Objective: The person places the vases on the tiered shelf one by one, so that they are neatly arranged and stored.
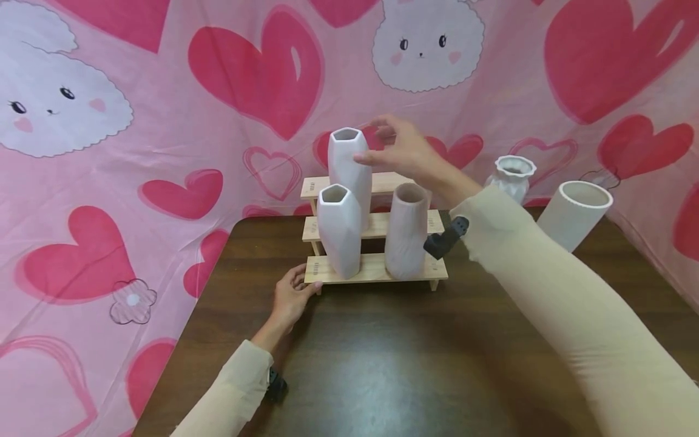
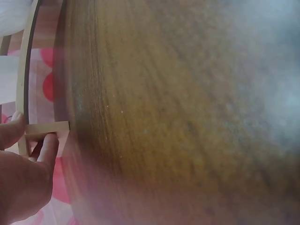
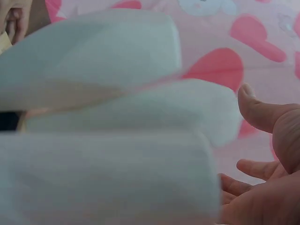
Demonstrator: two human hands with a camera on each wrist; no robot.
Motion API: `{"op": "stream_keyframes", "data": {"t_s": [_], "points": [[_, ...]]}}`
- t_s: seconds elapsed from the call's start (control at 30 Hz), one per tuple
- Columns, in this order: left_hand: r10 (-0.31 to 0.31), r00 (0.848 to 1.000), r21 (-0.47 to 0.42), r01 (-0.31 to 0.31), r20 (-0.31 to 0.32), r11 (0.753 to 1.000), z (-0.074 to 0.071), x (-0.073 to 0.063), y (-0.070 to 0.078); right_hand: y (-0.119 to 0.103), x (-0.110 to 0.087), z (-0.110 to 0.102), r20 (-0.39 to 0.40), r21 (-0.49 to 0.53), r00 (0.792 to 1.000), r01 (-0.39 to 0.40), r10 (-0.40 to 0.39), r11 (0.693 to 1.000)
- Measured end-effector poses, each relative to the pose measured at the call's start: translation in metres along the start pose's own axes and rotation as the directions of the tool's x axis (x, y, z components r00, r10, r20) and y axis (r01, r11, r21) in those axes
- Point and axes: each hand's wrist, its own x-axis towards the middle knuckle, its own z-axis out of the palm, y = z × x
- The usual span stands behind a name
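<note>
A three-step wooden display stand (image 1: 373, 267) carries three white vases. A faceted vase (image 1: 338, 237) is on the left of its bottom step, and a ridged, rounder vase (image 1: 406, 233) is on the right. Behind them, another faceted vase (image 1: 349, 161) rises from the middle step. My left hand (image 1: 289, 297) grips the bottom step's left end; in the left wrist view its thumb is on the board and its fingers at the leg (image 2: 49, 126). Beside the rear vase's top is my right hand (image 1: 401, 145), thumb and fingers apart, holding nothing; the right wrist view shows a gap to the vases.
Farther right on the brown wooden table (image 1: 371, 364) are a white vase with a ruffled rim (image 1: 513, 176) and a white cylindrical vase (image 1: 576, 212), both partly behind my right sleeve. A pink cloth with hearts and rabbits (image 1: 246, 91) hangs behind the table.
</note>
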Motion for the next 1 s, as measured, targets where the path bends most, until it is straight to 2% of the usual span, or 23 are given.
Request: {"op": "stream_keyframes", "data": {"t_s": [0.3, 0.63, 1.0], "points": [[-0.007, 1.0, 0.015, 0.007, -0.01, 1.0, -0.005, 0.001, -0.001, 0.024, -0.023, -0.045, -0.081, -0.008, 0.997, -0.005, 0.004, 1.0], [-0.016, 1.0, 0.019, 0.017, -0.011, 1.0, -0.009, 0.0, 0.0, 0.059, -0.041, -0.069, -0.114, 0.04, 0.993, 0.024, -0.019, 0.999], [0.002, 1.0, 0.009, -0.002, -0.002, 1.0, -0.007, -0.001, -0.001, 0.103, -0.075, -0.11, -0.166, -0.038, 0.985, -0.05, 0.043, 0.998]]}}
